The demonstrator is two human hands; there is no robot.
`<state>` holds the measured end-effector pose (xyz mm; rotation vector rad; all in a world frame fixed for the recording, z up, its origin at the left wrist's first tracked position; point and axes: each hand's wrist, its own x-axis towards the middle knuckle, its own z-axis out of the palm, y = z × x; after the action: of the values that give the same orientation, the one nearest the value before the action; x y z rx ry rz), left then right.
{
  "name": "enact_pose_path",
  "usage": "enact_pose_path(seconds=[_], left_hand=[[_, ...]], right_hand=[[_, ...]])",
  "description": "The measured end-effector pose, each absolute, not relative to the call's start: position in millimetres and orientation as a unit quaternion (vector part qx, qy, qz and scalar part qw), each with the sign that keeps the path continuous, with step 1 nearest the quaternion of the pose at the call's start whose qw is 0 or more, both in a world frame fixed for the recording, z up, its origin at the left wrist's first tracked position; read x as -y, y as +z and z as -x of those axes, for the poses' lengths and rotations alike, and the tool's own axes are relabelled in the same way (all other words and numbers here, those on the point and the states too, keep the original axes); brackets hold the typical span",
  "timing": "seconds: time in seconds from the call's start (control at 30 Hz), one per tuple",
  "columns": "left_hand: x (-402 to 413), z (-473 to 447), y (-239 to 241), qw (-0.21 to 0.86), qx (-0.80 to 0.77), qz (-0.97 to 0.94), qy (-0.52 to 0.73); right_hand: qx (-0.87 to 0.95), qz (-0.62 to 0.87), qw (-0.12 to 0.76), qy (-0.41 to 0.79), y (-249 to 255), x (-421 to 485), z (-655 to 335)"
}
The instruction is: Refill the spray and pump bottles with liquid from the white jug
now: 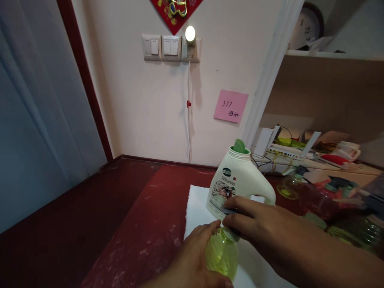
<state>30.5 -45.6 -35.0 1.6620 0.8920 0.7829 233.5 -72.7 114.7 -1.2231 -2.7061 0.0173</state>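
Observation:
A see-through bottle (222,254) with a yellow-green tint stands near the bottom of the view. My left hand (196,256) wraps round its left side. My right hand (250,220) closes over the bottle's dark top (229,210), which looks like a pump head; the fingers hide most of it, so I cannot tell whether it is seated on the neck. Just behind my hands rises a pale green detergent jug (255,180) without a cap on its threaded mouth, showing a green spout (239,146). White paper (196,200) lies beneath the jug.
Several clear bottles with dark tops, one a pump bottle (291,186), crowd the right side beside my right forearm. A white router (286,152) sits behind them. The red tabletop (144,224) meets the wall, where a cord (189,132) hangs from a lit plug-in lamp (190,34).

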Motion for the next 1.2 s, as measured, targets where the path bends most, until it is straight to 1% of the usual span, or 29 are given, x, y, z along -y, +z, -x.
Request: enact_pose_path(seconds=[0.17,0.3,0.43,0.53,0.63,0.9,0.97,1.1,1.2], left_hand=[[46.6,-32.0,-22.5,0.519,-0.386,-0.699,0.305],[46.5,-32.5,-14.0,0.508,-0.397,-0.709,0.286],[48.1,-32.5,-15.2,0.501,-0.403,-0.709,0.291],[50.0,-32.7,-17.5,0.501,-0.405,-0.706,0.295],[51.9,-33.6,-16.7,0.5,-0.411,-0.702,0.298],[54.2,-31.6,-1.5,0.506,-0.401,-0.704,0.295],[53.9,-29.8,1.5,0.511,-0.39,-0.701,0.309],[51.5,-26.7,3.4,0.523,-0.347,-0.672,0.393],[49.4,-27.0,5.2,0.503,-0.313,-0.673,0.442]], right_hand=[[0.908,0.413,0.069,0.013,118.1,68.2,-227.7],[0.91,0.408,0.07,-0.018,118.2,68.4,-223.7],[0.917,0.388,0.08,-0.047,113.3,70.6,-223.5],[0.916,0.39,0.068,-0.058,111.7,72.1,-222.5],[0.916,0.395,0.045,-0.06,110.6,72.2,-221.1],[0.898,0.436,0.043,-0.039,107.1,73.2,-219.1],[0.891,0.451,0.038,-0.016,110.3,73.4,-216.5],[0.875,0.481,0.051,0.034,116.6,72.7,-213.6],[0.869,0.489,0.058,0.056,121.0,72.8,-212.5]])
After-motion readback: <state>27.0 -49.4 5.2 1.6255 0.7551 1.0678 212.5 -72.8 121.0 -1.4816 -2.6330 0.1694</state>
